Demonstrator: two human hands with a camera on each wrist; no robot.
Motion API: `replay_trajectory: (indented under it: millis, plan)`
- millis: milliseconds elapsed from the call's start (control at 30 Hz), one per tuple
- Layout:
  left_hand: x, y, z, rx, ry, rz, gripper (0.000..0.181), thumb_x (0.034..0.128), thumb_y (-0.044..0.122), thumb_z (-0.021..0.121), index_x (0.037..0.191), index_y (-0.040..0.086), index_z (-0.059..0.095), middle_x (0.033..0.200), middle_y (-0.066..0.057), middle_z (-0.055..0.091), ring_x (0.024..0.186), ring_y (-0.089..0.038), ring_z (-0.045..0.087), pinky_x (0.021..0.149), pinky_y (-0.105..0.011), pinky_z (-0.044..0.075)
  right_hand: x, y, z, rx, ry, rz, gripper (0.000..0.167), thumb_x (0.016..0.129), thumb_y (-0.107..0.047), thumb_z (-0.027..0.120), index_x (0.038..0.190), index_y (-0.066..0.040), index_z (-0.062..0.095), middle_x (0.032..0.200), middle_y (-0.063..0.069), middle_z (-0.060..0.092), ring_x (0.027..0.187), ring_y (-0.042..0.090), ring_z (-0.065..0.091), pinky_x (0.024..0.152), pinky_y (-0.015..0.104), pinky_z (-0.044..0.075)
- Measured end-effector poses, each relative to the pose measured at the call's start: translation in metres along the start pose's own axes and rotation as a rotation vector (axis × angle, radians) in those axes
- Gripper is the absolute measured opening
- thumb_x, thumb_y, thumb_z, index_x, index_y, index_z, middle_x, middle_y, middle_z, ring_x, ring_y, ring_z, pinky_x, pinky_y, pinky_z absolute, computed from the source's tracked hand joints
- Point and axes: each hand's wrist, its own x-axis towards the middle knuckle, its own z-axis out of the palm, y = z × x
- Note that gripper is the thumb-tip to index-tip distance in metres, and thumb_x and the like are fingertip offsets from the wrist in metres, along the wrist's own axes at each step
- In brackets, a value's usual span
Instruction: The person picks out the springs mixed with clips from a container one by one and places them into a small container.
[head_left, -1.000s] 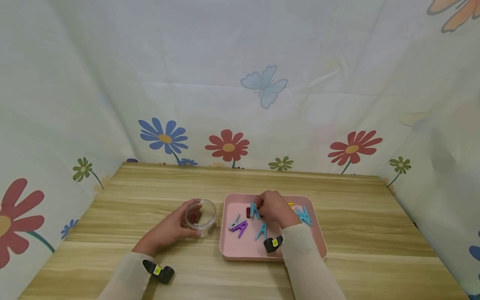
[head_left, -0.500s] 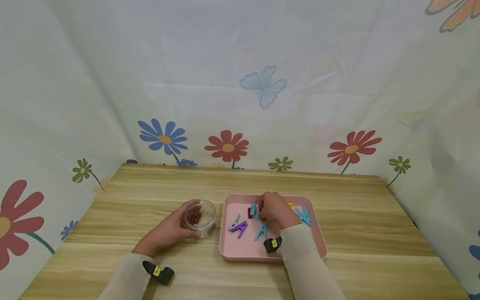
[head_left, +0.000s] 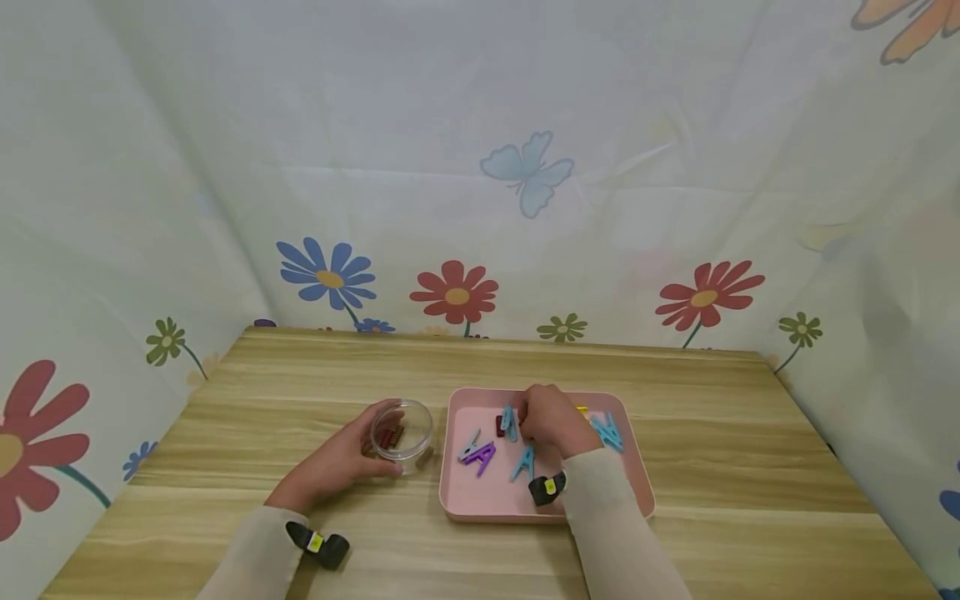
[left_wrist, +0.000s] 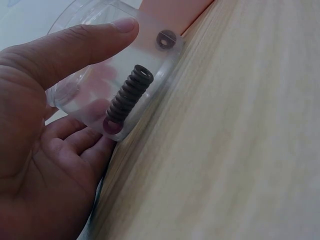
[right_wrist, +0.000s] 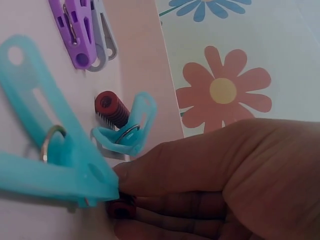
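Note:
My left hand (head_left: 341, 454) curls round a clear round jar (head_left: 403, 450) on the wooden table, left of the pink tray. Several coil springs (left_wrist: 131, 92) lie in the jar, seen through its wall. Inside the tray, my right hand (head_left: 551, 418) has thumb and fingers about a dark red spring (right_wrist: 121, 208), which they partly cover. Another red spring (right_wrist: 111, 107) lies next to a small blue clothespin (right_wrist: 131, 132). A larger-looking blue clothespin (right_wrist: 60, 150) is close to my thumb in the right wrist view.
The pink tray (head_left: 487, 515) also holds a purple clothespin (head_left: 480, 456), a pale grey-blue one (head_left: 468, 446), blue ones (head_left: 609, 432) at its right side and a bit of yellow (head_left: 582, 409) behind my right hand. A flowered curtain stands behind the table.
My right hand has shifted very slightly to the right inside the tray. The uncovered red spring has moved slightly towards the blue clothespin. My left hand and the jar stay in place.

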Motion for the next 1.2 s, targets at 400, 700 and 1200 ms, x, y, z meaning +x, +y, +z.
replay_trajectory:
  millis: [400,700,1200]
  plan:
    - [0.000,-0.001,0.000,-0.003,0.002,-0.003,0.094,0.0734,0.029,0.085,0.147,0.036,0.027,0.154,-0.004,0.038,0.144,-0.026,0.033,0.117,-0.051,0.026,0.001,-0.001,-0.004,-0.027,0.012,-0.013,0.011,0.082,0.000,0.067,0.081,-0.011,0.068,0.078,0.003,0.062,0.069,0.020,0.055,0.056,0.027,0.044]
    - [-0.001,0.001,0.000,0.004,0.002,-0.002,0.093,0.0739,0.029,0.084,0.147,0.037,0.027,0.154,-0.004,0.038,0.144,-0.026,0.034,0.116,-0.050,0.027,-0.001,-0.004,-0.009,-0.012,0.008,-0.029,0.013,0.082,-0.001,0.066,0.091,-0.011,0.069,0.084,0.002,0.064,0.072,0.019,0.055,0.056,0.026,0.045]
    - [0.000,-0.002,0.000,-0.002,-0.002,0.009,0.093,0.0742,0.029,0.084,0.147,0.036,0.027,0.154,-0.004,0.037,0.145,-0.025,0.032,0.117,-0.049,0.026,-0.008,-0.012,-0.015,-0.009,0.027,-0.083,0.010,0.084,-0.005,0.070,0.093,-0.009,0.069,0.087,0.001,0.065,0.072,0.017,0.055,0.058,0.025,0.048]
